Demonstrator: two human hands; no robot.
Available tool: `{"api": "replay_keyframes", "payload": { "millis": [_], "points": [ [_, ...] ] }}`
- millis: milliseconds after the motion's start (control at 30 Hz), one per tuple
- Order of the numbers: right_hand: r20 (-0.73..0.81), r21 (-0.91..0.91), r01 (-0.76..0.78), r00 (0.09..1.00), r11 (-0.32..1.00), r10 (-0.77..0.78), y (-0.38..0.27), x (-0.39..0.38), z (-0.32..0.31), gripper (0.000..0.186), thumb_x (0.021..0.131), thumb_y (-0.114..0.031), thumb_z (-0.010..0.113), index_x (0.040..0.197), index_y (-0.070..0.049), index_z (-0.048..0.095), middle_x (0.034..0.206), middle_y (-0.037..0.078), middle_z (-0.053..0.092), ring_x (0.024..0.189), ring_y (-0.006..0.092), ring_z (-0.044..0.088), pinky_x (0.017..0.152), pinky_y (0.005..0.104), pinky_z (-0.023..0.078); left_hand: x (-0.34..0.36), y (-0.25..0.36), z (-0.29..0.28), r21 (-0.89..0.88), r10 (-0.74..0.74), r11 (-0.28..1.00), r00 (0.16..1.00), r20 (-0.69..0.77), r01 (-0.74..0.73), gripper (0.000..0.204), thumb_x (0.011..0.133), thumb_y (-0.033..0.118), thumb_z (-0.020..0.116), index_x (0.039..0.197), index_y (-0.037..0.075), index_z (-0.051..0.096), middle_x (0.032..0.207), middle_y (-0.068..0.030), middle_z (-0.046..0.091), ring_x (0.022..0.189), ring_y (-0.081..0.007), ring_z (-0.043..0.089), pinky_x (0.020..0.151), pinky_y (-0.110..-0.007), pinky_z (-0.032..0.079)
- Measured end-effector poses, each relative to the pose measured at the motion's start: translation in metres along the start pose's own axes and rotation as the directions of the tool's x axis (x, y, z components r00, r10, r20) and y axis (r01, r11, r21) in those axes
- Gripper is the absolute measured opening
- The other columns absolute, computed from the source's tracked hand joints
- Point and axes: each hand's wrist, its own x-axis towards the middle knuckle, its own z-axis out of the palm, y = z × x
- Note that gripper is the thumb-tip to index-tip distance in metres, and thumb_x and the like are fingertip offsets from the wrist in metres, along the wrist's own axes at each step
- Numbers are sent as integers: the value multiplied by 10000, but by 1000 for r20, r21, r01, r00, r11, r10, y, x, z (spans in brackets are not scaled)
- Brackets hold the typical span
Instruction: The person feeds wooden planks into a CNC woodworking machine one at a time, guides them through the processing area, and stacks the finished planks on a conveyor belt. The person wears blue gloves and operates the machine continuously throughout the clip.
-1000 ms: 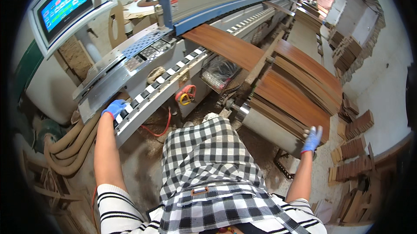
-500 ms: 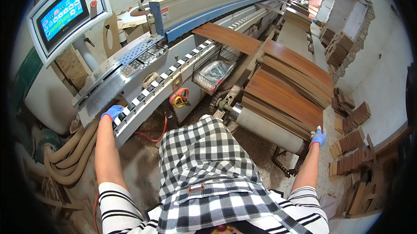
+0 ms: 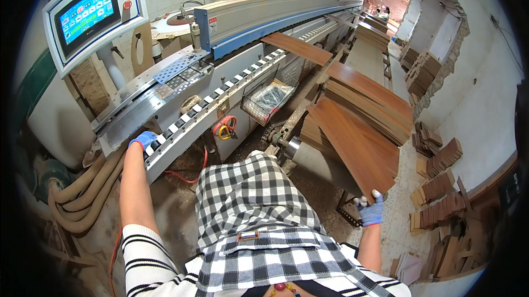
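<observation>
My right hand (image 3: 370,210), in a blue glove with pale fingertips, grips the near corner of a reddish-brown wood panel (image 3: 358,148). That panel lies turned askew across the near stack of boards (image 3: 315,131), its corner sticking out toward me. My left hand (image 3: 144,140), also gloved in blue, rests at the near end of a rail with black and white rollers (image 3: 190,114); its fingers are mostly hidden. Another reddish-brown panel (image 3: 297,48) spans from the long machine (image 3: 275,15) toward the stacks. A similar panel (image 3: 369,88) tops the stack behind.
A control screen (image 3: 88,17) stands at upper left, with thick hoses (image 3: 82,192) below it. Under the rail are a wire basket (image 3: 268,101) and yellow-handled scissors (image 3: 226,130). A grey roller (image 3: 319,160) carries the stack. Small wood pieces (image 3: 441,209) line the right wall. A person (image 3: 384,14) is far off.
My right hand has drawn the top panel's near corner toward me and leftward, swinging it askew on the stack. My left hand stays at the rail's end.
</observation>
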Motion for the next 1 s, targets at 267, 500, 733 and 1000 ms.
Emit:
{"api": "replay_keyframes", "payload": {
  "millis": [267, 500, 733, 1000],
  "points": [
    [158, -199, 120, 983, 973, -89, 34, -42, 46, 402, 758, -170, 568, 1121, -34, 463, 842, 79, 614, 547, 169, 600, 668, 349, 557, -32, 73, -6, 131, -186, 975, 982, 35, 180, 292, 777, 350, 531, 921, 146, 680, 901, -39, 634, 820, -190, 549, 786, -358, 422],
    [443, -181, -153, 869, 971, 220, 80, -16, 134, 440, 751, -181, 536, 1127, 27, 441, 743, 90, 604, 462, 175, 548, 733, 421, 522, -50, 84, -15, 79, -294, 955, 948, 121, 286, 428, 818, 401, 506, 1148, 140, 588, 1215, -63, 548, 1098, -254, 509, 943, -389, 370],
    [612, -458, -163, 655, 874, 443, 157, -24, 252, 331, 783, -147, 547, 1054, 29, 477, 802, 109, 566, 552, 164, 536, 704, 376, 527, -33, 74, -2, 157, -185, 972, 980, 71, 172, 383, 814, 342, 503, 1099, 110, 609, 1103, -83, 610, 1018, -251, 561, 880, -367, 418],
    [591, -687, -181, 424, 704, 686, 206, -58, 313, 362, 820, -218, 594, 1098, -8, 497, 909, 98, 619, 562, 121, 559, 532, 223, 498, -36, 76, -3, 233, -286, 938, 953, 102, 256, 441, 804, 406, 509, 1127, 116, 586, 1151, -100, 578, 1040, -279, 546, 892, -387, 418]
  ]
}}
